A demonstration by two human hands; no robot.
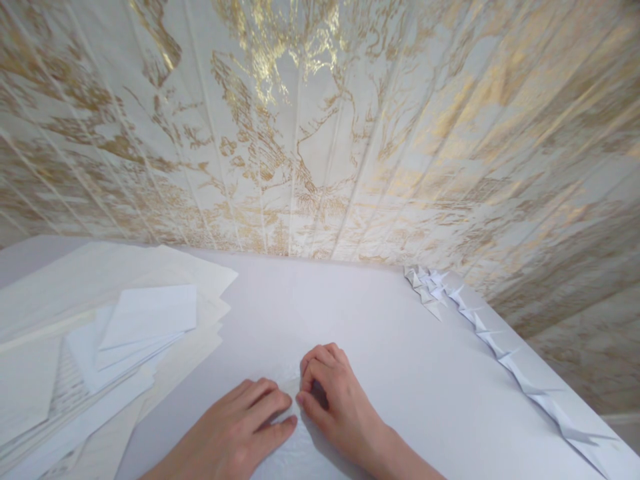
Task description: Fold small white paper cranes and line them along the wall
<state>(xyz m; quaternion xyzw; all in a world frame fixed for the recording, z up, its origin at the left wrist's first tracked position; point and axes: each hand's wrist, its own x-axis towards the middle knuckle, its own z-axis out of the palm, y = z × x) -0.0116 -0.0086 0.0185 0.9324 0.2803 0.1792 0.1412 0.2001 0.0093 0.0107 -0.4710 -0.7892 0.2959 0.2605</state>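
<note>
My left hand point(243, 427) rests low in the middle of the white table point(420, 387), its fingers bent and its thumb pointing right. Close beside it, my right hand point(337, 403) is curled, with fingertips and thumb near each other. Between and below the hands lies a thin, pale, wrinkled sheet point(290, 450) that hardly stands out from the tabletop. The fingertips of both hands are at this sheet; whether they pinch any of it is too faint to tell.
Stacked papers and white sheets point(150, 313) spread over the table's left side. Folded white paper pieces point(483, 327) line the right edge, with a small cluster at the back right. A gold-patterned curtain point(320, 147) hangs behind the table.
</note>
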